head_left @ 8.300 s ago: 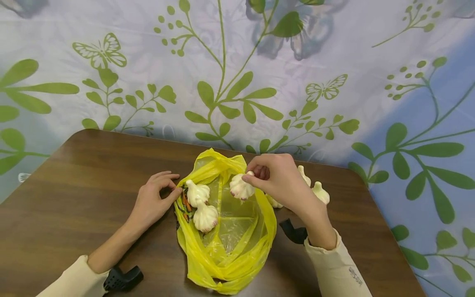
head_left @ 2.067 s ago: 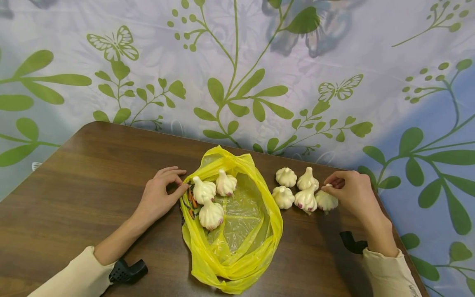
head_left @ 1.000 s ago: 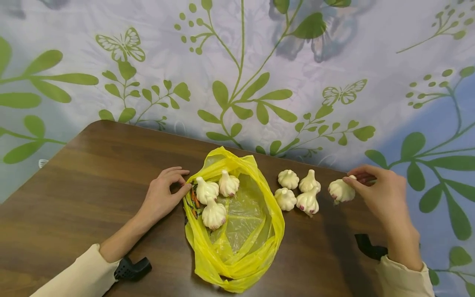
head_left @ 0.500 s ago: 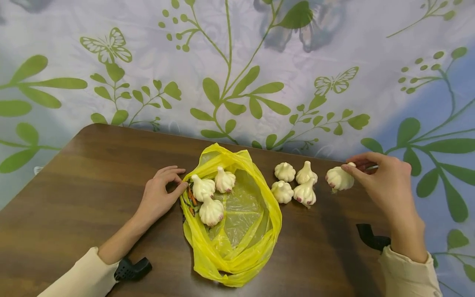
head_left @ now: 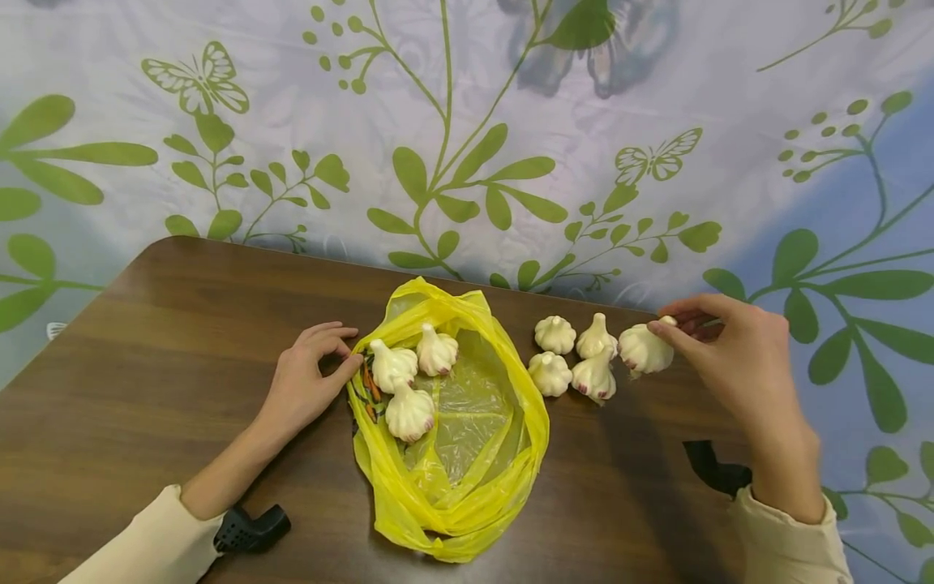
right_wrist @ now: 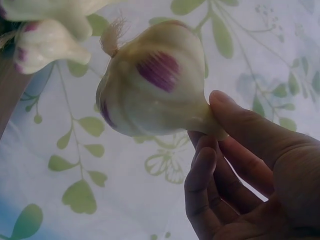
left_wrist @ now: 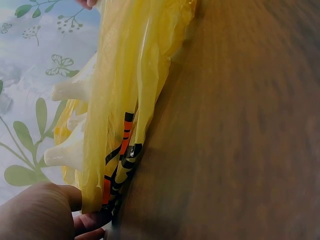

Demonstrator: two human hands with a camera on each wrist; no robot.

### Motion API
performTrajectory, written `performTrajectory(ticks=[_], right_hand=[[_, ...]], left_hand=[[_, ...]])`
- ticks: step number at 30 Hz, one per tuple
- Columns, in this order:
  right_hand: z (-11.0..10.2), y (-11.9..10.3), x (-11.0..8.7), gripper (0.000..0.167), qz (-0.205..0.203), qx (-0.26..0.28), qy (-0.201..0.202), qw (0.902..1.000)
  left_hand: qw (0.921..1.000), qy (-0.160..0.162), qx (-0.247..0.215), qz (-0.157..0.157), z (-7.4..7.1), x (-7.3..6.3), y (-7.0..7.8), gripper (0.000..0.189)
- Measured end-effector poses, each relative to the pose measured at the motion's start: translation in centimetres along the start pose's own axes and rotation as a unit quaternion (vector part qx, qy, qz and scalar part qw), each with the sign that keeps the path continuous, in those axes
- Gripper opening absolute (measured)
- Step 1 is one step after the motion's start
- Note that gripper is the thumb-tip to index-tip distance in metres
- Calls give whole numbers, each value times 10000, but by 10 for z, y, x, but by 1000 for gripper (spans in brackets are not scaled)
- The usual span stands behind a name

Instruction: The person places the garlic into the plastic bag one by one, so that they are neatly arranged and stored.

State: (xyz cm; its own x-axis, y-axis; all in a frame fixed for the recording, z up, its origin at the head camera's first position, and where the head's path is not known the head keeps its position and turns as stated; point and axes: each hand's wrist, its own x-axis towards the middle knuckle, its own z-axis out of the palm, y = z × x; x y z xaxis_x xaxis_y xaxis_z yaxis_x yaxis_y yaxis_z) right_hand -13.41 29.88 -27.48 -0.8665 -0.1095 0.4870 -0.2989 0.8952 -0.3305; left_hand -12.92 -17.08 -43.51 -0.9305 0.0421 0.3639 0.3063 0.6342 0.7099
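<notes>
My right hand [head_left: 737,357] pinches a white garlic bulb [right_wrist: 155,82] by its stem between thumb and fingers. In the right wrist view the bulb hangs sideways, with purple patches and a tuft of roots. In the head view it is raised at the right, close beside several other garlic bulbs [head_left: 552,375] on the table. My left hand [head_left: 310,373] pinches the left rim of a yellow plastic bag [head_left: 511,478], its thumb and fingers on either side of the film. The bag lies with its mouth spread wide; three garlic bulbs [head_left: 411,412] sit inside along its left side.
The brown wooden table [head_left: 219,324] reaches back to a leaf-patterned wall covering [head_left: 467,122]. A black wrist mount [head_left: 251,529] sits at the left cuff and another black mount [head_left: 715,469] at the right one.
A third bulb has gone from my right hand into the bag. That hand has since lifted another bulb off the table at right and moved it slightly left. The left hand stays put.
</notes>
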Motion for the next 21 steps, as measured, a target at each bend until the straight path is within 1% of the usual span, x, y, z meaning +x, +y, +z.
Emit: performTrajectory(ticks=[7,15,21], right_hand=[[7,-26,-3,17,-414,270,0,9988],[21,-71,3,11,-842,602,-245,9943],[36,-96,4,14,-1178,803,-390,9890]], left_hand=[[10000,-4,-5,58,-2,0,2,16],[10000,-27,-12,0,-3,-5,2,17],[10000,-49,-71,10,-3,-4,2,17]])
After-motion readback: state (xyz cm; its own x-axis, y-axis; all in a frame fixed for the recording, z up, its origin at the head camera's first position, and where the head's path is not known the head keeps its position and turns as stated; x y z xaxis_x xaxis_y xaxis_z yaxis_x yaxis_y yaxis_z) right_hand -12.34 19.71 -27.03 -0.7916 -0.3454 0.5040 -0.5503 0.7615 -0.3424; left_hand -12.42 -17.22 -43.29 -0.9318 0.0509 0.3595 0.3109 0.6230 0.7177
